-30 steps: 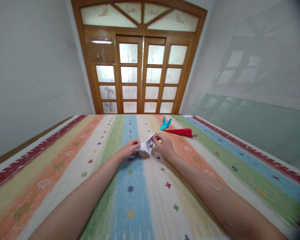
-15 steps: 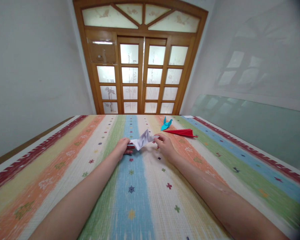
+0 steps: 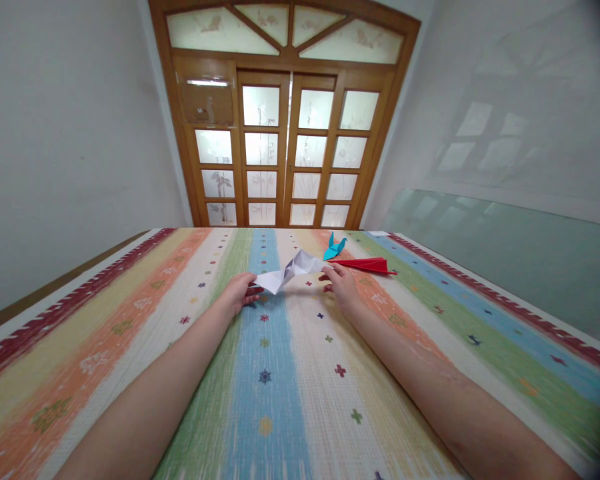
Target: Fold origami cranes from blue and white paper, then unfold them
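A creased sheet of white paper spans the gap between my hands, with a raised fold near its middle. My left hand pinches its left end between thumb and fingers. At the other end, my right hand grips the right corner with the thumb and fingertips, the lower fingers curled loosely. The paper is held just over the blue and white stripes of the tablecloth.
Beyond my right hand lie a blue origami crane and a red paper plane. The striped tablecloth covers the table. A pale green glass panel leans along the right wall; wooden doors stand behind.
My hands have moved apart, the left one going left and the right one going right. The white paper between them has stretched wider and opened out.
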Available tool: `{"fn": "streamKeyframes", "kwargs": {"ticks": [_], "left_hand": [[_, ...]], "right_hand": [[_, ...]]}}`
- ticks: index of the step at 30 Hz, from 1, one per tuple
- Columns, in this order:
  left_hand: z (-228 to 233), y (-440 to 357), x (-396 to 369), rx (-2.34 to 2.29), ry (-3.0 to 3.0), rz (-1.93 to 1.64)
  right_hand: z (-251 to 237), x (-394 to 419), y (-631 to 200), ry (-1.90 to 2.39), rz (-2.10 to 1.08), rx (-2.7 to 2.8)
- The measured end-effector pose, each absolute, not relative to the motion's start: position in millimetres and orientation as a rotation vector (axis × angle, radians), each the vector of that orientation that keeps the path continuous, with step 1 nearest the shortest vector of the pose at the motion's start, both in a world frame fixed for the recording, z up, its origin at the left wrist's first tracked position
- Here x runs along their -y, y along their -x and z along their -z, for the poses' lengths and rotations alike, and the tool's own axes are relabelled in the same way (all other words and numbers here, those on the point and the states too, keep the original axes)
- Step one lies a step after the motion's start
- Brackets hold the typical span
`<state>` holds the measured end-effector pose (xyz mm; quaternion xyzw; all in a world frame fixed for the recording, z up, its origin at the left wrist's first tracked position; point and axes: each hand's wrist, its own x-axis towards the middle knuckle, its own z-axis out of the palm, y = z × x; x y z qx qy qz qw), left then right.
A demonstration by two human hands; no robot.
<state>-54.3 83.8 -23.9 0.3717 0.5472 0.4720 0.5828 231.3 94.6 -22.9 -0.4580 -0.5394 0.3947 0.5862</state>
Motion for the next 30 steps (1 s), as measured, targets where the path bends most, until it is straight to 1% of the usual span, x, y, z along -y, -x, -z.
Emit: {"fn": "streamKeyframes", "kwargs": {"ticks": [4, 8, 12, 15, 18, 23, 30], "left_hand": [[23.3, 54.0, -82.6, -1.315, -0.93, -1.091], [24.1, 46.9, -81.3, -1.359, -1.077, -1.086], [27.3, 32.6, -79.9, -1.383, -1.328, -1.11], [27.9, 24.9, -74.6, -1.384, -1.588, -1.2], [24.3, 22.7, -65.2, -1.313, -1.878, -1.261], [15.0, 20.8, -51.3, -1.115, -2.233, -1.187], [11.6, 14.8, -48.1, -1.149, -2.266, -1.224]], "right_hand": [[21.3, -93.1, -229.1, 1.038, -0.963, 1.229], [17.7, -90.0, -224.5, 0.966, -1.075, 1.193], [14.8, -87.9, -219.0, 0.895, -1.21, 1.121], [15.2, -89.7, -215.7, 0.864, -1.287, 1.028], [16.4, -93.7, -214.3, 0.854, -1.358, 0.924], [15.0, -95.0, -213.7, 0.852, -1.447, 0.786], [6.5, -84.0, -205.7, 0.813, -1.507, 0.722]]}}
